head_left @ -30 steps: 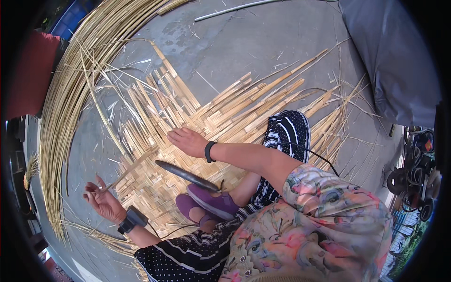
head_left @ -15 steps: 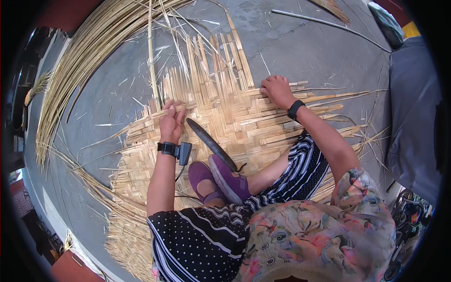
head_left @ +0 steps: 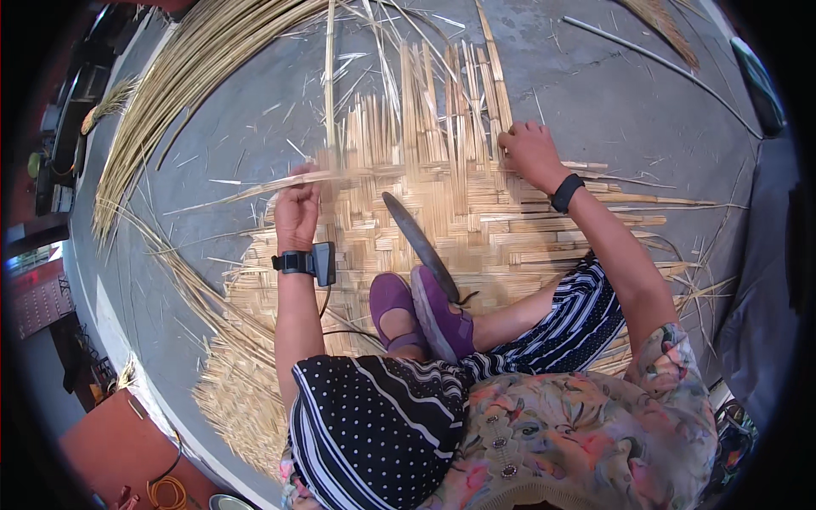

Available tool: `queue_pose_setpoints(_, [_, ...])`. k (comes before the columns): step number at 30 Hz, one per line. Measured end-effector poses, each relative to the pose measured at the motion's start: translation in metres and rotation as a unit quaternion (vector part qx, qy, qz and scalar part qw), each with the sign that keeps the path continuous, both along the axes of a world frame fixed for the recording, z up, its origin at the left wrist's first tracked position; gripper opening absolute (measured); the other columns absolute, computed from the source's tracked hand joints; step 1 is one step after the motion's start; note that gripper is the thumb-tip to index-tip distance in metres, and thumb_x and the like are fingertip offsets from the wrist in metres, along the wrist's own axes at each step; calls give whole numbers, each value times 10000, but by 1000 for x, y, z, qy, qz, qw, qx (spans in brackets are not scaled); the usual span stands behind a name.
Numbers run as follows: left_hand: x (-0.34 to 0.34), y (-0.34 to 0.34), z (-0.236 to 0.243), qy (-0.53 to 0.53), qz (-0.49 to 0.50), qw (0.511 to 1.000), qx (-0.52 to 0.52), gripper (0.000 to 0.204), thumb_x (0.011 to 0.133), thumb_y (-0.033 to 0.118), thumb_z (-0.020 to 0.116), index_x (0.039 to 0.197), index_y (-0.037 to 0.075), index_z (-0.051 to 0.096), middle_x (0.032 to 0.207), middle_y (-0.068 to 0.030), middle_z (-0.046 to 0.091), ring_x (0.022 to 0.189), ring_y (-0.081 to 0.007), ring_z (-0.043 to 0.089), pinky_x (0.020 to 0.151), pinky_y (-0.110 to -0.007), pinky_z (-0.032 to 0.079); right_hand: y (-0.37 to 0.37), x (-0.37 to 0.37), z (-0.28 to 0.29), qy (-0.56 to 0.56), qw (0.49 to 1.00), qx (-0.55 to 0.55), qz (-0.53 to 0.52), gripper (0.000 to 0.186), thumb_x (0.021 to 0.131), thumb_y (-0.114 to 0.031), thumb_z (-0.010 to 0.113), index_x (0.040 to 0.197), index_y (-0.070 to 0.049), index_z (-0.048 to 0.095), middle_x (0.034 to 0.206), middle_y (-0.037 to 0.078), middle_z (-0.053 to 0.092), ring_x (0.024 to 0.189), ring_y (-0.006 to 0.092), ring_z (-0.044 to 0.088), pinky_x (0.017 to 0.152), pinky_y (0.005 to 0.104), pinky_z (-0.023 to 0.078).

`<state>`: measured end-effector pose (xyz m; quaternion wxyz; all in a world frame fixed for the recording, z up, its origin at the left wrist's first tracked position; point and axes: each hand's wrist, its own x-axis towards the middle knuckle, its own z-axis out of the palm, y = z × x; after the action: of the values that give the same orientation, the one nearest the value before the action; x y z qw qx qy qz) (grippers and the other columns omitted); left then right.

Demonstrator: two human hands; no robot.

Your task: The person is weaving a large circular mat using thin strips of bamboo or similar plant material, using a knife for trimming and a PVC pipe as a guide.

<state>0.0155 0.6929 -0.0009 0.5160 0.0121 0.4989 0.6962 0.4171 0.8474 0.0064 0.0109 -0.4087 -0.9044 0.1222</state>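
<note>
Grey concrete floor [head_left: 586, 102] spreads under the work, littered with pale slivers, and a large bundle of long canes [head_left: 161, 110] curves over it at the upper left. Near the upper right lie a thin pole [head_left: 654, 61] and, beyond it, a broom-like bunch of straw [head_left: 667, 30]; dark grey sheeting [head_left: 765, 297] hangs at the right rim. Before the person is the woven mat [head_left: 501, 229], flat on the floor, its loose ends sticking out at the far edge and to the right, and its woven part running back toward the lower left beside the legs. At the mat's far left part, the left hand [head_left: 297, 208] has its fingers bent and pinches a long cane strip [head_left: 242, 194], whose free end reaches out leftward above the floor; the strip's other end blurs over the weave. The right hand [head_left: 534, 155] is at the far right corner of the weave, beside the upright strips, with its fingers bent downward; whether they pinch anything cannot be told. Both wrists wear dark bands, the left one with a small black box [head_left: 323, 263] attached. Between the hands and the purple shoes [head_left: 393, 310], a dark curved blade [head_left: 416, 242] lies slantwise on the mat, its lower end just beside the right shoe.
</note>
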Motion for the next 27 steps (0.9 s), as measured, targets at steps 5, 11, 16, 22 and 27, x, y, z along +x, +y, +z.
queue_pose_setpoints(5, [11, 37, 13, 168, -266, 948, 36, 352, 926, 83, 608, 1272, 17, 624, 1229, -107, 656, 1088, -228, 655, 893, -337, 549, -37, -132, -14, 286, 910, -294, 64, 403, 930, -108, 544, 1323, -20, 523, 1166, 238, 578, 1122, 393, 565, 983, 446, 447])
queue_pose_setpoints(11, [14, 88, -22, 459, -393, 789, -111, 204, 964, 128, 632, 1103, 21, 736, 877, 4, 700, 752, -67, 574, 673, -249, 491, -27, -151, -44, 237, 907, -344, 55, 264, 886, -120, 616, 1142, -74, 662, 1015, 168, 575, 982, 335, 585, 888, 420, 467])
queue_pose_setpoints(16, [20, 97, -57, 507, -416, 743, -131, 191, 958, 94, 600, 1061, -7, 724, 825, -33, 689, 700, -105, 600, 655, -274, 501, -32, -146, -40, 288, 907, -300, 66, 116, 871, -152, 656, 945, -63, 658, 928, 135, 579, 933, 323, 584, 834, 405, 472])
queue_pose_setpoints(22, [28, 101, -68, 636, -343, 684, -96, 220, 941, 74, 549, 1054, -36, 702, 786, -62, 674, 722, -131, 626, 673, -295, 520, -41, -146, -40, 311, 914, -257, 49, 83, 881, -156, 640, 913, -81, 655, 886, 107, 590, 892, 321, 594, 784, 414, 482])
queue_pose_setpoints(27, [33, 102, -45, 355, -357, 849, -158, 259, 831, 136, 544, 916, -39, 714, 916, -243, 706, 857, -360, 686, 791, -422, 524, -51, -151, -43, 360, 892, -258, -94, 111, 862, -158, 638, 857, -52, 607, 823, 118, 582, 745, 313, 600, 679, 395, 481])
